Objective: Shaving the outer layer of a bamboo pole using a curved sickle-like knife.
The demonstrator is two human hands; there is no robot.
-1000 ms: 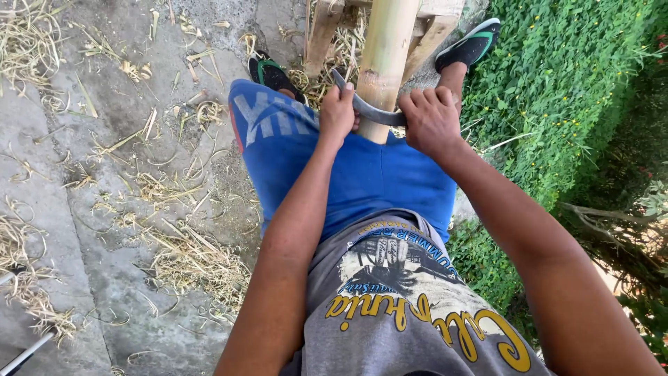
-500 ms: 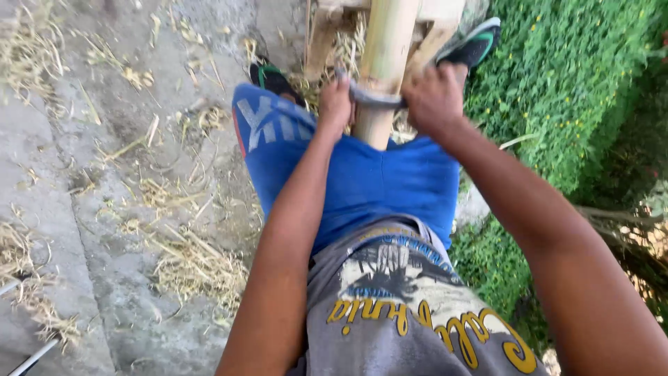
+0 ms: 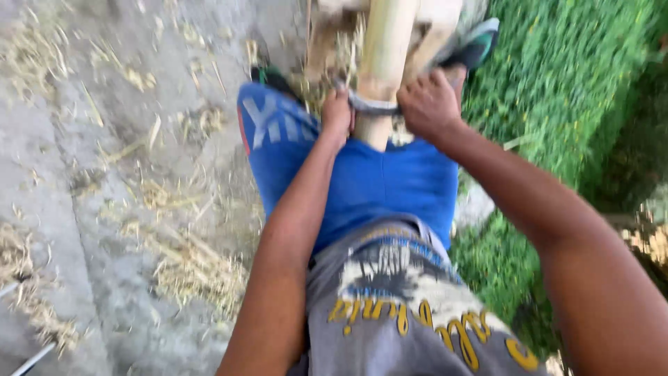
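The left hand (image 3: 337,115) is clenched round one end of a curved grey metal blade (image 3: 372,106), and the right hand (image 3: 430,104) is clenched round its other end; the blade lies across the near face of a thick pale-yellow bamboo pole (image 3: 385,59), touching it, just above the person's blue shorts (image 3: 376,184); the pole runs away from the body between two feet in dark sandals, the right one (image 3: 475,45) by the green grass (image 3: 584,104), the left one (image 3: 273,75) on the grey concrete ground (image 3: 104,209), which is strewn with dry straw-coloured shavings (image 3: 188,264); the picture is blurred, so the cutting edge cannot be made out; as a judgement, the blade faces the lap, so if it skids off the smooth rounded pole or jumps free of a knot, it could run into the thighs or belly; a slack grip on either end would tilt it and bring knuckles against the bamboo
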